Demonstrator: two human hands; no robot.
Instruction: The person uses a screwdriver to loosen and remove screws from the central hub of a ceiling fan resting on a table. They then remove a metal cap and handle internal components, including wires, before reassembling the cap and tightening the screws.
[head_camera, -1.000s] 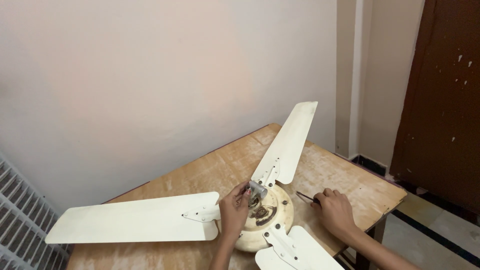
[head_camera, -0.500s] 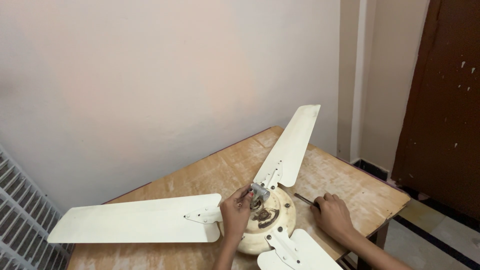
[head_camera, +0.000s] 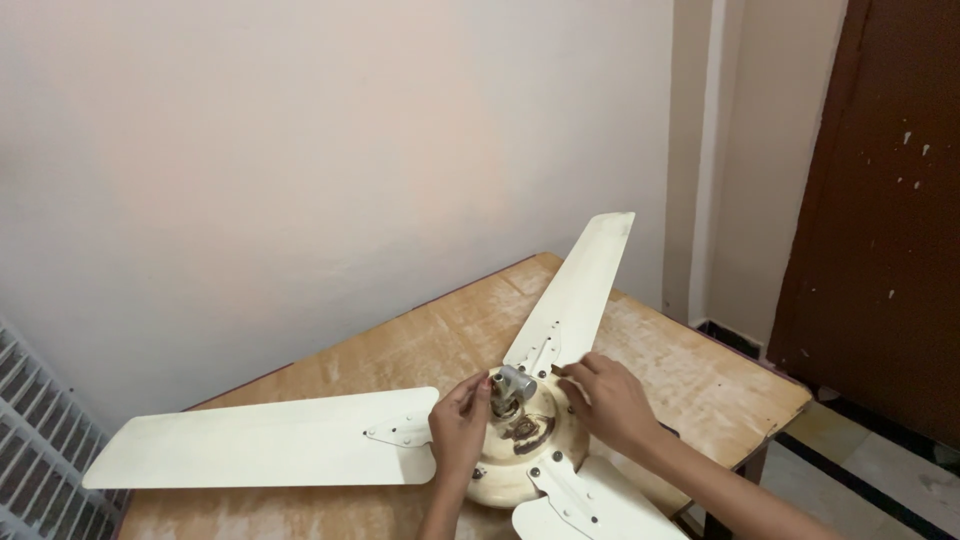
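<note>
Left hand (head_camera: 460, 420), lower centre of frame: fingertips (head_camera: 478, 385) drawn together and pinched against the grey metal shaft stub (head_camera: 513, 385) rising from the fan motor hub; wrist bent, forearm running straight down out of the bottom edge. Right hand (head_camera: 612, 400), just right of the shaft: fingers curled and pressed together, tips holding a thin dark tool (head_camera: 560, 371) whose end points toward the shaft; exact grip on it hard to tell. Forearm angled down to the lower right corner. Cream ceiling fan (head_camera: 530, 450) lying motor-up on a worn wooden table (head_camera: 700, 370), lower centre. Three blades: one (head_camera: 270, 437) reaching to the lower left, one (head_camera: 580, 295) toward upper right of centre, one (head_camera: 590, 505) cut by the bottom edge. Pale wall (head_camera: 300, 150) behind; brown door (head_camera: 880, 200) at right; white grille (head_camera: 40, 440) at lower left.
</note>
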